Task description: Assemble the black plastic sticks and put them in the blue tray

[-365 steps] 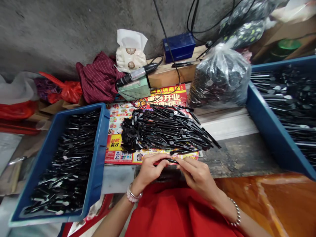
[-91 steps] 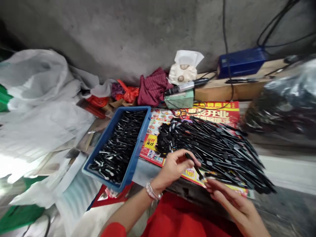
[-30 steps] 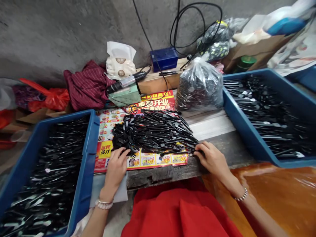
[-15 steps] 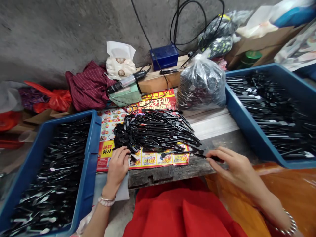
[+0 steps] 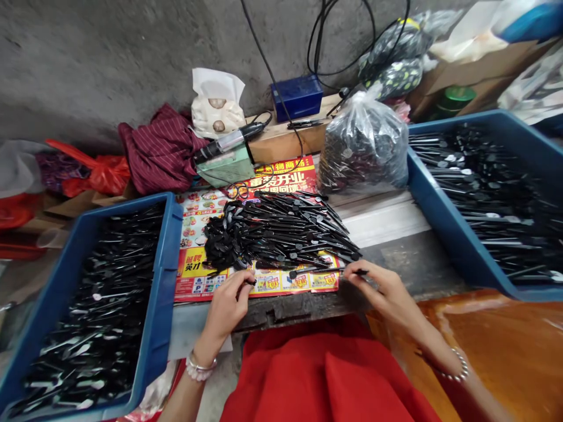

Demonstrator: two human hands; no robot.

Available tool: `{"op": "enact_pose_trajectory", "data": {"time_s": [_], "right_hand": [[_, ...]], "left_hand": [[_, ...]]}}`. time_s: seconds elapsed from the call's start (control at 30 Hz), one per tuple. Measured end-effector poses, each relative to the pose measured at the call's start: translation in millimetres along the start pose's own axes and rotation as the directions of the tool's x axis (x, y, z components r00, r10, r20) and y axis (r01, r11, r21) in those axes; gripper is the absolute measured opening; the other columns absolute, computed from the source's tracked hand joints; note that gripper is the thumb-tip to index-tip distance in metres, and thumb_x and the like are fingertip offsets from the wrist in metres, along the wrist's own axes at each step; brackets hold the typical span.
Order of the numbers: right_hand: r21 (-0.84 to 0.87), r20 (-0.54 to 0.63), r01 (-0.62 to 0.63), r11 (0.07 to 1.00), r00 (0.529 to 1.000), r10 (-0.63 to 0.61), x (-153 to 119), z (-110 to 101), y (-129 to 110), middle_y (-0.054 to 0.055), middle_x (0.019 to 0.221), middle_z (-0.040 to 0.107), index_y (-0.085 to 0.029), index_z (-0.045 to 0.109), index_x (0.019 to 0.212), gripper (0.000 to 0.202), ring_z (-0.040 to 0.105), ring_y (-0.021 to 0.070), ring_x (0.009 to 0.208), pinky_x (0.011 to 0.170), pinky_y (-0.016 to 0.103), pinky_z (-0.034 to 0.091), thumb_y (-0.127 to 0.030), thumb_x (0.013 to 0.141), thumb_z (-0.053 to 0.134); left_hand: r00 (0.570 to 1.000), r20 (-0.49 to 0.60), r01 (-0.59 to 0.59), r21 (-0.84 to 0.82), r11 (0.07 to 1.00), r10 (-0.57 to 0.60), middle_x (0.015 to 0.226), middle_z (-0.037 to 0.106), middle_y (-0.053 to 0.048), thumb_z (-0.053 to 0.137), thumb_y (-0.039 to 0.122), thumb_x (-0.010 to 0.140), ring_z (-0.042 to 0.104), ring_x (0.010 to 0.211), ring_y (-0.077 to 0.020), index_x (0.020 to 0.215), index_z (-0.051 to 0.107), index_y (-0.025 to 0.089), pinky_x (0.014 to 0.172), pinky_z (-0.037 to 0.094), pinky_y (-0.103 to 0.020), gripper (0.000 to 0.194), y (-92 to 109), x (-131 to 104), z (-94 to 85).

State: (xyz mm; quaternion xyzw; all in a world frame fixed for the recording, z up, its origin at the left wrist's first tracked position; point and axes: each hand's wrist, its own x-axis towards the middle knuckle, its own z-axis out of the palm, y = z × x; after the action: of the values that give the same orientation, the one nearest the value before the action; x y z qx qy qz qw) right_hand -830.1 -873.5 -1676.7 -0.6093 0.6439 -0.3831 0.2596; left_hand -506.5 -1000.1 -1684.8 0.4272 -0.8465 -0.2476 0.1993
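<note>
A pile of thin black sticks with small flat rounded ends lies on a red and yellow printed sheet. At the pile's lower edge, my left hand is closed with thumb and fingers pinching a small black piece, its shape mostly hidden. My right hand is closed at the sheet's right edge, pinching a thin black stick whose dark end shows above the fingers. Between the hands, one loose black stick lies along the front of the pile.
Blue bins of black sticks stand at left and right. A filled clear plastic bag sits behind the pile. Farther back are a black corded tool, a blue box and maroon cloth. The worn table edge is nearest me.
My left hand has moved right, away from the pile's lower left side, and now pinches a small black piece. My right hand has moved left, closer to the pile.
</note>
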Motion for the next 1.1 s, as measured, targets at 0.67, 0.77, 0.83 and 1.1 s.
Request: {"op": "enact_pose_trajectory", "data": {"time_s": [0.67,0.77,0.83,1.1], "right_hand": [[-0.365,-0.204,-0.03,0.93,0.978,-0.048,26,5,64,0.006,0.08,0.066,-0.019,0.061,0.086,0.021,0.062,0.0212,0.072,0.067,0.032,0.046,-0.038,0.092,0.054],[-0.346,-0.209,-0.035,0.938,0.977,-0.041,19,8,53,0.005,0.085,0.064,-0.019,0.06,0.094,0.024,0.062,0.0197,0.072,0.067,0.031,0.046,-0.042,0.09,0.058],[-0.362,-0.169,-0.021,0.932,0.985,-0.043,14,15,43,0.005,0.09,0.063,-0.019,0.058,0.1,0.028,0.062,0.0194,0.075,0.068,0.03,0.047,-0.045,0.089,0.061],[-0.48,-0.079,0.023,0.877,0.994,-0.069,19,52,22,0.007,0.093,0.061,-0.018,0.056,0.102,0.02,0.061,0.0231,0.082,0.071,0.033,0.047,-0.036,0.093,0.054]], "left_hand": [[0.997,-0.024,0.067,-0.105,0.992,-0.07,0.098,0.07,-0.003,0.052,0.02,0.088,0.066,0.09,-0.0164,0.094,0.062,0.02,0.083,0.052,-0.026,0.011,-3,3,5.2],[0.998,-0.023,0.054,-0.106,0.993,-0.057,0.099,0.07,-0.003,0.053,0.019,0.088,0.066,0.093,-0.0168,0.094,0.062,0.02,0.084,0.051,-0.026,0.011,-3,5,7.4],[0.999,-0.024,0.045,-0.106,0.993,-0.048,0.099,0.07,-0.003,0.053,0.019,0.088,0.065,0.094,-0.0166,0.094,0.062,0.02,0.085,0.05,-0.026,0.011,-3,7,8.7],[0.999,-0.052,0.005,-0.078,0.997,-0.009,0.101,0.07,-0.004,0.051,0.017,0.089,0.065,0.096,-0.0174,0.093,0.061,0.02,0.087,0.05,-0.028,0.01,-1,5,8.1]]}}
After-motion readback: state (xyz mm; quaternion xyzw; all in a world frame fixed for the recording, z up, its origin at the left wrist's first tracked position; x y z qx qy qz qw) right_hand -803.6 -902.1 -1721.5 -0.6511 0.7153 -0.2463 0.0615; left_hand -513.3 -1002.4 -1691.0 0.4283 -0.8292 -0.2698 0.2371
